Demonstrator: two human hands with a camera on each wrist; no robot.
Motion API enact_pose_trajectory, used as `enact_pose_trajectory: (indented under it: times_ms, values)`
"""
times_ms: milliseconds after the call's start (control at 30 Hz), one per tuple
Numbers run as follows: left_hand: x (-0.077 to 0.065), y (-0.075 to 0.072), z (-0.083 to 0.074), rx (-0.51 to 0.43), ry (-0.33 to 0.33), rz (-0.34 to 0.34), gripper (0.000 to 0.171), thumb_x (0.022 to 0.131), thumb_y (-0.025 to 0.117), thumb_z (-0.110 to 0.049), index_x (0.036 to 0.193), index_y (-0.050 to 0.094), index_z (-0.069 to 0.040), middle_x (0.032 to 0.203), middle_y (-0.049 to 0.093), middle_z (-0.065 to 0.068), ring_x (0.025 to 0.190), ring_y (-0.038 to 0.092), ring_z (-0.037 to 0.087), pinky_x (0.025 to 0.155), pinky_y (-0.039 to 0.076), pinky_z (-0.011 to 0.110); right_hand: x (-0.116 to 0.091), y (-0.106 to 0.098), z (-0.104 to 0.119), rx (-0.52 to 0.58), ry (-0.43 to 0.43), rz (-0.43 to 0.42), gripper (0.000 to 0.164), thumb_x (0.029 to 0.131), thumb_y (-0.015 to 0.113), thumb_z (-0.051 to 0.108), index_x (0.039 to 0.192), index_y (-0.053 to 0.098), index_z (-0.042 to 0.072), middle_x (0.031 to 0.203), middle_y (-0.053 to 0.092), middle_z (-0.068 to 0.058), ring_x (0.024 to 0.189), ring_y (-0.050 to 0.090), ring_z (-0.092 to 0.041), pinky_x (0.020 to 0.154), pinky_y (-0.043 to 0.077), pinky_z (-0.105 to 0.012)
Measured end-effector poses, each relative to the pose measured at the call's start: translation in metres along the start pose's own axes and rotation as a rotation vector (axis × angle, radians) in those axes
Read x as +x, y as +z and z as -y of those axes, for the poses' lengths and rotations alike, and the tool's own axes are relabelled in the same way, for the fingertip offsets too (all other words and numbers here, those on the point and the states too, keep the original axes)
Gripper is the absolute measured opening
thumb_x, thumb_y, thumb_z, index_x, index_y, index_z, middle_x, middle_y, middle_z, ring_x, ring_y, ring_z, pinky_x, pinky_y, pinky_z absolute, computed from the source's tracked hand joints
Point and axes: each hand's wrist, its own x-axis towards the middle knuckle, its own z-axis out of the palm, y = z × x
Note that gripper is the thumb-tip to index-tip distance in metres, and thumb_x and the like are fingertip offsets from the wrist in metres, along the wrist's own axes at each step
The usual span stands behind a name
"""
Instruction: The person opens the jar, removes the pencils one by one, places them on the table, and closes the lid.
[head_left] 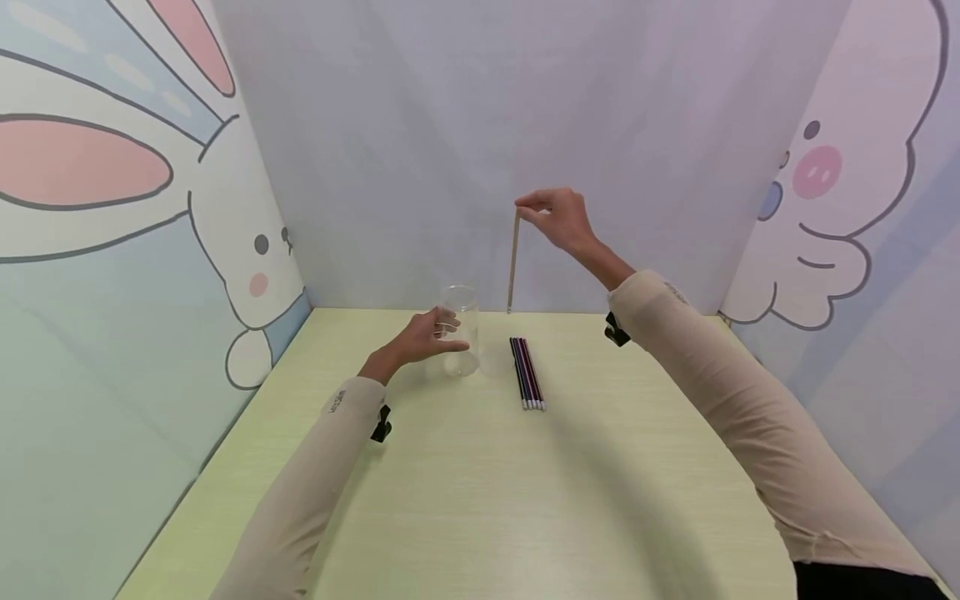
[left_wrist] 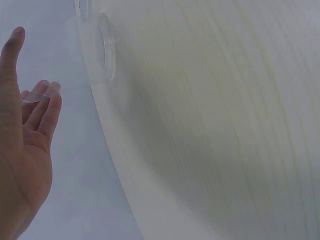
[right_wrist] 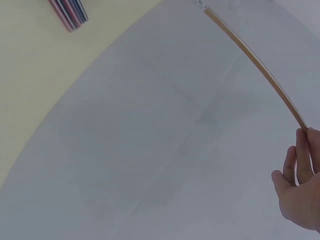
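Observation:
A clear, tall glass (head_left: 462, 329) stands upright on the table. My left hand (head_left: 426, 337) is around its side, thumb in front and fingers behind; in the left wrist view the glass base (left_wrist: 106, 47) shows faintly beyond the thumb and fingers of that hand (left_wrist: 30, 145). Higher up and to the right, my right hand (head_left: 558, 218) pinches a thin tan pencil (head_left: 513, 262) by its upper end. It hangs nearly upright, its silvery lower end above the table's back edge. In the right wrist view the pencil (right_wrist: 255, 59) slants away from the fingertips.
Several dark pencils (head_left: 528, 373) lie side by side in a row on the pale yellow table (head_left: 480, 500), right of the glass, white ends toward me. A grey-white wall (head_left: 375, 167) rises behind; cartoon-printed panels (head_left: 247, 250) flank both sides.

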Motion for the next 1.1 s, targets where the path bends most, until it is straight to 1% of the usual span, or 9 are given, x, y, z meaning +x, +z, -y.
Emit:
enact_pose_trajectory:
  times_ms: [100,200,300,400,633,800,933,1100]
  values:
    - [0.000,0.000,-0.001,0.009,0.005,0.000,0.069,0.092,0.083,-0.026,0.142,0.047,0.005,0.144,0.055,0.029,0.134,0.056,0.042,0.112,0.046,0.056,-0.005,0.001,-0.007,0.001,0.016,0.035,0.022,0.101,0.072,0.015,0.119,0.078,0.004,0.120,0.075,-0.015,0.108,0.072,-0.030,0.093,0.058,-0.047]
    - [-0.002,-0.001,-0.001,0.013,0.013,0.001,0.069,0.092,0.083,-0.025,0.143,0.046,0.006,0.144,0.055,0.030,0.134,0.055,0.044,0.112,0.045,0.057,-0.010,0.005,-0.012,0.002,0.033,0.066,0.023,0.101,0.071,0.016,0.119,0.078,0.004,0.119,0.075,-0.016,0.107,0.073,-0.030,0.090,0.058,-0.047]
    - [-0.002,-0.001,-0.001,0.013,0.011,0.000,0.069,0.092,0.083,-0.024,0.143,0.046,0.005,0.144,0.055,0.030,0.134,0.054,0.045,0.112,0.045,0.057,-0.016,0.009,-0.019,0.001,0.045,0.097,0.023,0.101,0.071,0.016,0.119,0.078,0.004,0.117,0.076,-0.016,0.106,0.073,-0.030,0.086,0.057,-0.045]
    - [-0.003,-0.001,-0.002,0.010,0.006,-0.003,0.068,0.092,0.083,-0.024,0.142,0.047,0.005,0.144,0.055,0.029,0.134,0.055,0.045,0.112,0.046,0.056,-0.025,0.015,-0.027,-0.007,0.059,0.131,0.023,0.101,0.071,0.016,0.118,0.078,0.003,0.116,0.076,-0.017,0.106,0.073,-0.031,0.085,0.057,-0.046]
    - [-0.005,-0.001,-0.003,0.037,0.007,-0.001,0.071,0.091,0.083,-0.027,0.142,0.046,0.005,0.143,0.057,0.027,0.132,0.058,0.039,0.110,0.049,0.048,-0.050,0.027,-0.054,-0.046,0.119,0.208,0.023,0.100,0.072,0.016,0.117,0.078,0.001,0.116,0.075,-0.018,0.107,0.072,-0.035,0.091,0.058,-0.050]
    - [-0.004,-0.001,-0.003,0.044,0.001,0.000,0.071,0.091,0.083,-0.027,0.142,0.047,0.005,0.143,0.057,0.026,0.132,0.059,0.037,0.110,0.050,0.047,-0.064,0.034,-0.071,-0.044,0.163,0.252,0.023,0.101,0.071,0.016,0.116,0.078,0.001,0.116,0.075,-0.019,0.106,0.072,-0.035,0.091,0.058,-0.050]
    - [-0.002,-0.001,-0.002,0.047,0.007,0.002,0.070,0.092,0.083,-0.027,0.142,0.047,0.005,0.143,0.057,0.027,0.132,0.059,0.037,0.109,0.050,0.047,-0.072,0.039,-0.082,-0.043,0.184,0.276,0.022,0.101,0.071,0.016,0.115,0.078,0.000,0.116,0.075,-0.019,0.105,0.073,-0.034,0.090,0.058,-0.050]
    - [-0.001,-0.001,-0.001,0.029,0.011,0.000,0.068,0.092,0.083,-0.025,0.141,0.047,0.006,0.143,0.057,0.028,0.132,0.058,0.038,0.110,0.049,0.050,-0.081,0.047,-0.090,-0.056,0.196,0.304,0.022,0.101,0.071,0.016,0.113,0.079,-0.001,0.114,0.075,-0.019,0.105,0.072,-0.035,0.092,0.057,-0.050]
